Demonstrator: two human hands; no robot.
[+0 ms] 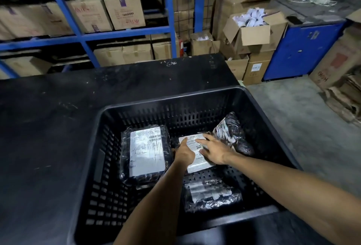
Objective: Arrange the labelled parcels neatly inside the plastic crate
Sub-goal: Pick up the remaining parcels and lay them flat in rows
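Observation:
A black slotted plastic crate (175,98) sits on a dark table. Inside lie several black-wrapped parcels with white labels. A large one (145,151) lies flat at the left. A small one (192,166) lies in the middle, and both my hands rest on it. My left hand (184,153) presses its left edge with fingers curled over. My right hand (214,150) lies flat on its label with fingers spread. A crumpled parcel (232,133) leans against the right wall. Another parcel (211,196) lies at the near side, between my forearms.
The dark scuffed table (58,127) extends left and behind the crate. Blue shelving (125,33) with cardboard boxes stands beyond. Open cartons (252,31) and a blue cabinet (300,49) stand at the back right. Concrete floor (293,111) lies to the right.

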